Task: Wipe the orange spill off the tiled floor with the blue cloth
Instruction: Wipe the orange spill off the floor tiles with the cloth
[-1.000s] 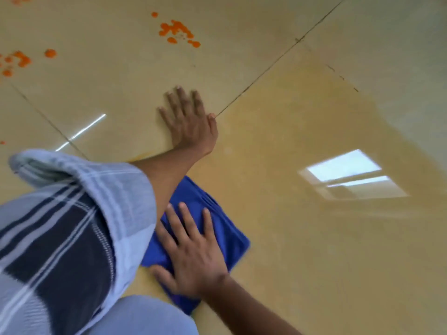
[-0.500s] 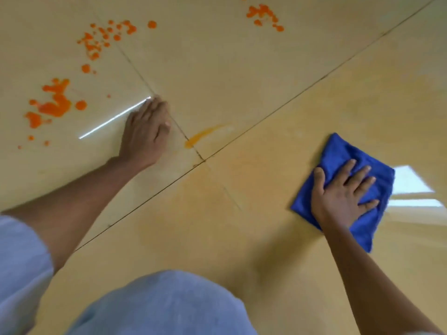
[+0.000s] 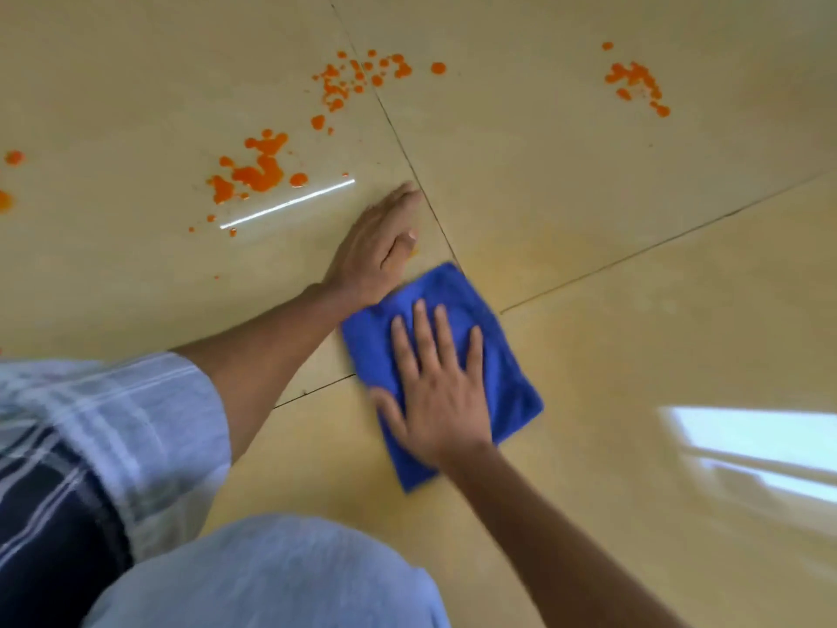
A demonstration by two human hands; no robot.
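A folded blue cloth (image 3: 489,324) lies flat on the beige tiled floor (image 3: 566,183), over a grout crossing. My right hand (image 3: 435,392) presses on the cloth with straight, spread fingers. My left hand (image 3: 378,247) rests flat on the floor just beyond the cloth's far-left corner, touching its edge. Orange spill patches lie further out: a large blotch (image 3: 253,174) to the left, a scatter of drops (image 3: 358,79) beyond it, and a small cluster (image 3: 638,86) at the far right. A faint orange film tints the tile around the cloth.
More orange drops (image 3: 13,158) sit at the far left edge. My knee in pale trousers (image 3: 271,577) fills the bottom centre and my plaid sleeve (image 3: 90,446) the lower left. A window reflection (image 3: 752,446) shines on the tile at right.
My right hand has slid the blue cloth leftward from the right-hand tile up against my left hand. The orange smear near the grout crossing is now under the cloth or gone.
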